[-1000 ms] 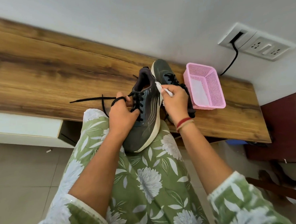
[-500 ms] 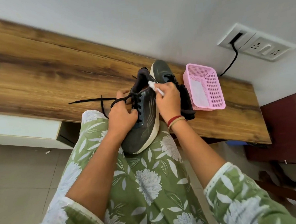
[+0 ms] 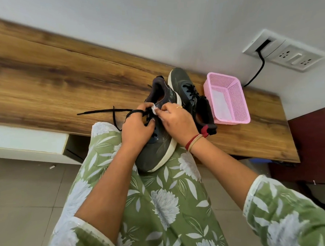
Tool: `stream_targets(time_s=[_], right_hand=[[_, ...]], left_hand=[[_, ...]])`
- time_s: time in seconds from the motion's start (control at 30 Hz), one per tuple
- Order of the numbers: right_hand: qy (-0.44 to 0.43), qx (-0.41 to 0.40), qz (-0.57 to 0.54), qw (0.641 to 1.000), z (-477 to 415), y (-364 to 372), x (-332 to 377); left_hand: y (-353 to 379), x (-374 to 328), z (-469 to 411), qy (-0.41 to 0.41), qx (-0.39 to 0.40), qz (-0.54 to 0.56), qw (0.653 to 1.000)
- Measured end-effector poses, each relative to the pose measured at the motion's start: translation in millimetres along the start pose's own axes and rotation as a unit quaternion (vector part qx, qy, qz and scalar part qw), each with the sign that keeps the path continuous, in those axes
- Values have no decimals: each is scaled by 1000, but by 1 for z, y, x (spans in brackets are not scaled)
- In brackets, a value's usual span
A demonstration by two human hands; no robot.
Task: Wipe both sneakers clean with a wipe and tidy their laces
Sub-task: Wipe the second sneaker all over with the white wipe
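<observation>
A dark grey sneaker with a white sole leans from my lap onto the wooden desk's edge, toe towards me. My left hand grips its laced top, with a loop of black lace round one finger; the lace's loose end trails left over the desk. My right hand pinches a small white wipe against the shoe's tongue area. The second sneaker lies on the desk just behind, partly hidden by my right hand.
A pink mesh basket stands on the wooden desk right of the shoes, close to the wall. A wall socket with a black cable is above it. A dark red cabinet stands at the right.
My right hand has carried the wipe leftwards from the shoe's side to the tongue, close to my left hand. The left hand keeps its hold on the shoe and lace.
</observation>
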State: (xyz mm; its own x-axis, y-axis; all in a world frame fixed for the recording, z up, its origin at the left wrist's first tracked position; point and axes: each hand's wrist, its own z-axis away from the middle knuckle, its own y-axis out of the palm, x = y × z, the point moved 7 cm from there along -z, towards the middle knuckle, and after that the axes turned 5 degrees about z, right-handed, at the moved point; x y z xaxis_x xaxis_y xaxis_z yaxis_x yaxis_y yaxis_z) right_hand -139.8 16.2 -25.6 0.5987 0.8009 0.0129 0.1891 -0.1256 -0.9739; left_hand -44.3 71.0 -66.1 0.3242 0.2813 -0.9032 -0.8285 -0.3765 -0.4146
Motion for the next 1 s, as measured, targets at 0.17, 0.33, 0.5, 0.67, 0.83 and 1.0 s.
stream_targets(time_s=[0.17,0.33,0.5,0.67,0.83,1.0], right_hand=[[195,-24,-85,977,-8,-7,-43],[81,20,-68,994,-10,-2,-18],[137,25,-90,986,-13,-1,-15],[193,22,-90,977,-17,-4,-35],[147,55,-134,978,-11,-2,-9],[296,-6,-149,943,-6,-5,-56]], left_hand=[[0,2,0,-3,-2,-5,1000],[1,0,-1,-4,-2,-4,1000],[1,4,-1,-11,-4,-1,1000],[3,0,0,0,-3,-3,1000],[3,2,0,0,-8,-6,1000],[4,3,0,6,-8,0,1000]])
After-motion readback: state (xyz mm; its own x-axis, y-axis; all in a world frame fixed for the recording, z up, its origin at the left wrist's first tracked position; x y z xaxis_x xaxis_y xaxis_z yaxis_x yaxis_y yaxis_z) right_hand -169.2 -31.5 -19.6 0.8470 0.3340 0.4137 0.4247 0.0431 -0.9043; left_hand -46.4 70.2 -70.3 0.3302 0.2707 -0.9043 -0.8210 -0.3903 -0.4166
